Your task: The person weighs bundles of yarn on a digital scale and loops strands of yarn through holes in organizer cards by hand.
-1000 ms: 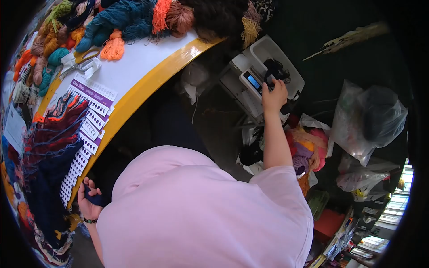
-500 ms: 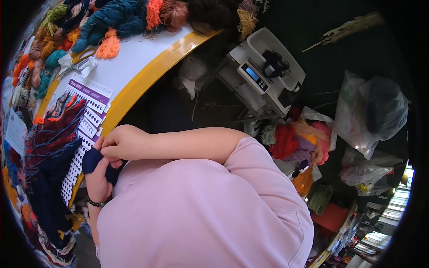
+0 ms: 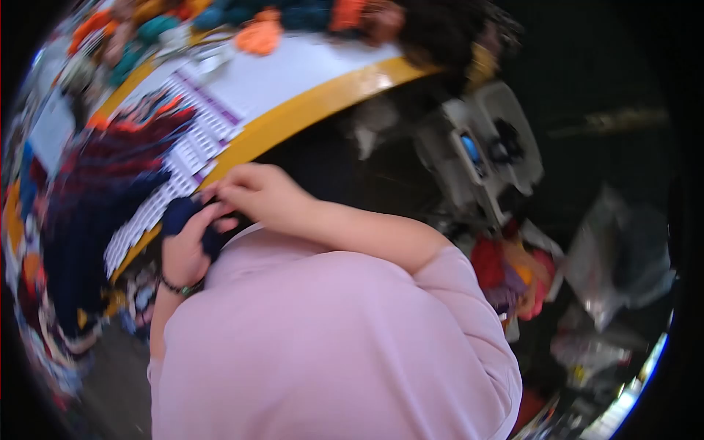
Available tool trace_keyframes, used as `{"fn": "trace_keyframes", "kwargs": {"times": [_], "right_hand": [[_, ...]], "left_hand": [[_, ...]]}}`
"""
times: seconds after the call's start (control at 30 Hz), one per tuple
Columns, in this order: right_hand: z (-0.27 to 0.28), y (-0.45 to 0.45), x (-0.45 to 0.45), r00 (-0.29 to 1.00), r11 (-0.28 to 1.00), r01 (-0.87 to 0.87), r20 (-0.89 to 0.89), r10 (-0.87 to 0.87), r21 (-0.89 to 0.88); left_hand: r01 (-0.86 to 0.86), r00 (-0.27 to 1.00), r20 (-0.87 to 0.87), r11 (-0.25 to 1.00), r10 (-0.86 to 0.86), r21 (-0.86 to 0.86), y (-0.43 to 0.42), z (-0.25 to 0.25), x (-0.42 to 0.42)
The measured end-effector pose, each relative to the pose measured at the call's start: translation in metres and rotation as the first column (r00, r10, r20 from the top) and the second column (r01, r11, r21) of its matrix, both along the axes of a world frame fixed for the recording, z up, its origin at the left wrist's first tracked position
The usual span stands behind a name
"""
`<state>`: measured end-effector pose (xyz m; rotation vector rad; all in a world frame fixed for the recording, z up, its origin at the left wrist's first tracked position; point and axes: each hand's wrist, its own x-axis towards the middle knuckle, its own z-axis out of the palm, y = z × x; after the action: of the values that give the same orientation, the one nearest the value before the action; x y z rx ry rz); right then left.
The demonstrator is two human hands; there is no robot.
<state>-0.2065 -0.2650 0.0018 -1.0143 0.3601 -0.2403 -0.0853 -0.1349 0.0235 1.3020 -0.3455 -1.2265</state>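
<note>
Dark navy yarn (image 3: 178, 215) is wrapped around and gripped in my left hand (image 3: 185, 253), which is beside the yellow table edge. A beaded bracelet circles that wrist. My right hand (image 3: 257, 192) reaches across my body, its fingers pinched at the tips of my left hand's fingers. What lies between the right fingertips is too small and blurred to make out. Just beyond both hands are white punched cards (image 3: 192, 155) with purple strips, with dark red and navy threads (image 3: 110, 165) hanging beside them.
Colourful yarn hanks (image 3: 258, 33) lie along the far side of the white table (image 3: 308, 66) with its yellow edge. At the right, a scale (image 3: 470, 149) stands by a white tray (image 3: 517, 110) holding dark yarn. Bagged yarn (image 3: 506, 268) and clear plastic bags (image 3: 605, 257) are below.
From the scale, my right hand has come over to my left hand, leaving dark yarn in the tray. My left hand has risen slightly. The view has turned and is blurred.
</note>
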Motion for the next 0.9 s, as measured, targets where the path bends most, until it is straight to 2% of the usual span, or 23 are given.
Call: {"fn": "trace_keyframes", "kwargs": {"times": [0.03,0.07,0.1,0.13,0.17,0.4,0.47,0.6,0.67,0.8,0.87,0.9], "right_hand": [[0.005,0.002,0.000,0.998,0.997,0.050,0.040,-0.052,0.052],[0.006,0.001,0.000,0.999,0.999,0.040,0.020,-0.041,0.037],[0.003,0.001,0.001,0.999,0.999,0.030,0.043,-0.028,-0.035],[0.003,0.004,0.002,0.998,0.998,0.043,0.052,-0.045,0.037],[0.004,0.002,0.000,0.998,0.998,0.011,-0.055,-0.015,-0.067],[0.013,0.004,0.005,0.987,0.999,0.020,-0.156,-0.026,-0.042],[0.019,0.008,0.007,0.985,0.998,0.007,-0.170,-0.017,-0.057],[0.014,0.007,0.010,0.980,0.998,-0.052,-0.195,0.047,-0.020],[0.007,0.007,0.010,0.982,0.997,-0.082,-0.170,0.081,-0.001],[0.011,0.009,0.009,0.987,0.998,-0.052,-0.149,0.054,0.018],[0.009,0.010,0.008,0.989,0.995,-0.015,-0.148,0.001,-0.094],[0.010,0.010,0.008,0.989,0.995,-0.018,-0.148,0.003,-0.097]], "left_hand": [[0.077,0.986,0.152,0.995,-0.067,-0.058,0.003,-0.007,0.003],[0.016,0.999,0.029,0.999,-0.015,-0.039,-0.002,0.003,-0.002],[0.073,0.996,0.055,0.995,-0.070,-0.064,0.000,0.003,0.001],[0.039,0.999,-0.004,0.995,-0.039,-0.094,-0.003,0.007,-0.002],[0.058,0.997,-0.042,0.991,-0.064,-0.124,-0.001,0.005,0.000],[0.062,0.996,-0.050,0.992,-0.068,-0.111,0.003,-0.001,0.003],[0.099,0.994,0.045,0.989,-0.095,-0.107,0.002,-0.005,0.003],[0.167,0.983,0.099,0.978,-0.155,-0.125,0.003,-0.007,0.003],[0.230,0.962,0.169,0.970,-0.215,-0.080,0.003,-0.008,0.003],[0.195,0.978,0.087,0.978,-0.189,-0.076,0.007,-0.010,0.006],[0.126,0.990,-0.039,0.982,-0.133,-0.140,0.007,-0.009,0.006],[0.124,0.991,-0.038,0.982,-0.130,-0.143,0.007,-0.008,0.005]]}}
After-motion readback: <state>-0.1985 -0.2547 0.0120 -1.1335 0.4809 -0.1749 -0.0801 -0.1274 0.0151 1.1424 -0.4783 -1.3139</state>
